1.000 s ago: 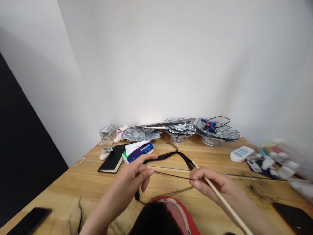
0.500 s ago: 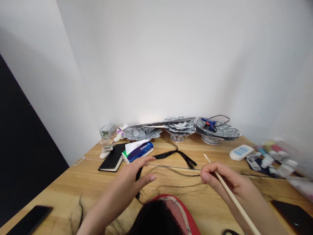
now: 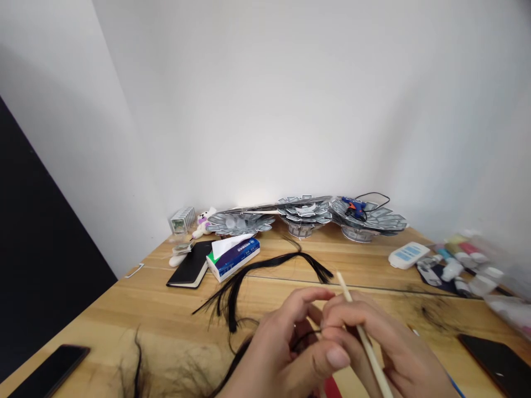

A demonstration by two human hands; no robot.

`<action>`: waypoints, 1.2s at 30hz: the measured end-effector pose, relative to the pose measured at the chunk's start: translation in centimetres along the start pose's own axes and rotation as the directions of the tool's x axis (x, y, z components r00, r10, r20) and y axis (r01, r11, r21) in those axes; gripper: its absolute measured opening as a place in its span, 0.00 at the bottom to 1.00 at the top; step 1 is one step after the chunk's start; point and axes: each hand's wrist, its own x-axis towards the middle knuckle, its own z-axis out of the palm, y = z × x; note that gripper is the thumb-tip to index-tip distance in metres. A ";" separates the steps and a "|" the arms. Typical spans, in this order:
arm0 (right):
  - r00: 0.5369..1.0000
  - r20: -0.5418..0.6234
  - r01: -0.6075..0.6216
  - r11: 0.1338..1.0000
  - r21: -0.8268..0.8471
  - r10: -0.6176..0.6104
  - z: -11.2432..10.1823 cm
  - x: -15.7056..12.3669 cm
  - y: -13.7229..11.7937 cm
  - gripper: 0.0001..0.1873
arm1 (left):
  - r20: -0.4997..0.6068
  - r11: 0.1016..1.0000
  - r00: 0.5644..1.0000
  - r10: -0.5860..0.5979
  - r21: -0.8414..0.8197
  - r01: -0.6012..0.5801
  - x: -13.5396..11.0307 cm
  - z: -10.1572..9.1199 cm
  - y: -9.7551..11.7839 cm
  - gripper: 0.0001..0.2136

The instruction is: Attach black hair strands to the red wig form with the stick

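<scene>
Near the front of the wooden table (image 3: 124,309), the left hand (image 3: 286,348) pinches a thin black hair strand (image 3: 307,333) against the right hand (image 3: 373,337), which grips a long pale wooden stick (image 3: 365,342). The strand could slip loose if the pinch loosens.

Wooden table (image 3: 124,309) — black hair strands (image 3: 265,265), tissue box (image 3: 233,257), notebook (image 3: 188,265) (phones at both corners).
</scene>
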 end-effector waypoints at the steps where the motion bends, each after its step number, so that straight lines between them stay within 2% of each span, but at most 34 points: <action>1: 1.000 -0.028 -0.002 1.000 -0.014 0.002 -0.1 0.0 0.1 0.06 | -0.017 0.998 1.000 -0.004 0.059 0.005 0.0 -0.1 0.2 0.30; 5: 0.987 -0.090 -0.135 0.991 -0.005 0.134 0.0 0.1 0.6 0.10 | -0.006 0.960 0.998 -0.056 0.274 0.055 -0.7 -0.8 1.6 0.26; 7: 0.966 -0.105 -0.229 0.971 0.070 0.235 0.2 0.1 0.5 0.11 | 0.003 0.941 0.996 -0.087 0.329 0.081 -1.0 -1.0 2.3 0.25; 9: 0.939 -0.090 -0.310 0.929 0.201 0.332 0.6 0.2 0.3 0.14 | 0.008 0.947 0.995 -0.101 0.308 0.094 -1.2 -1.0 2.6 0.24; 10: 0.927 -0.054 -0.342 0.896 0.284 0.371 1.0 0.2 0.3 0.15 | 0.004 0.960 0.996 -0.095 0.266 0.090 -1.3 -1.0 2.7 0.24; 12: 0.908 0.089 -0.402 0.795 0.454 0.409 2.1 0.2 0.3 0.20 | -0.028 0.992 0.998 -0.055 0.114 0.058 -1.3 -0.8 2.7 0.24; 15: 0.880 0.349 -0.474 0.635 0.611 0.322 4.2 0.1 0.9 0.37 | -0.159 0.977 0.987 -0.025 -0.215 -0.010 -1.4 -0.9 2.8 0.23; 16: 0.852 0.446 -0.513 0.610 0.604 0.275 4.8 0.1 1.0 0.39 | -0.213 0.948 0.976 -0.040 -0.318 -0.031 -1.5 -1.1 2.9 0.22; 18: 0.752 0.623 -0.605 0.600 0.524 0.215 5.5 0.2 1.2 0.34 | -0.328 0.878 0.942 -0.068 -0.468 -0.099 -1.6 -1.7 3.4 0.20; 20: 0.647 0.737 -0.670 0.605 0.430 0.193 5.5 0.4 1.2 0.24 | -0.439 0.824 0.897 -0.056 -0.528 -0.207 -1.9 -2.8 4.2 0.17; 21: 0.619 0.758 -0.688 0.607 0.398 0.204 5.2 0.5 1.2 0.19 | -0.493 0.800 0.870 -0.027 -0.532 -0.277 -2.0 -3.5 4.7 0.15; 24: 0.588 0.748 -0.724 0.612 0.319 0.306 4.0 0.6 1.6 0.11 | -0.624 0.728 0.779 0.060 -0.506 -0.462 -2.6 -6.0 6.0 0.13; 26: 0.599 0.716 -0.733 0.604 0.311 0.358 3.2 0.7 2.2 0.13 | -0.689 0.678 0.718 0.094 -0.484 -0.553 -3.2 -7.7 6.7 0.17; 29: 0.697 0.625 -0.660 0.656 0.366 0.352 1.9 1.0 3.5 0.16 | -0.752 0.636 0.646 0.130 -0.437 -0.636 -4.2 -9.7 7.7 0.22; 31: 0.741 0.558 -0.611 0.719 0.331 0.373 1.1 1.3 4.4 0.15 | -0.765 0.658 0.634 0.112 -0.421 -0.624 -4.8 -10.4 8.3 0.23; 34: 0.742 0.474 -0.599 0.787 0.148 0.475 0.2 1.7 5.7 0.16 | -0.819 0.721 0.561 0.121 -0.317 -0.617 -5.5 -10.8 8.9 0.23; 36: 0.749 0.401 -0.595 0.802 0.057 0.528 -0.1 1.9 6.5 0.18 | -0.849 0.766 0.505 0.154 -0.220 -0.604 -6.2 -11.0 8.9 0.23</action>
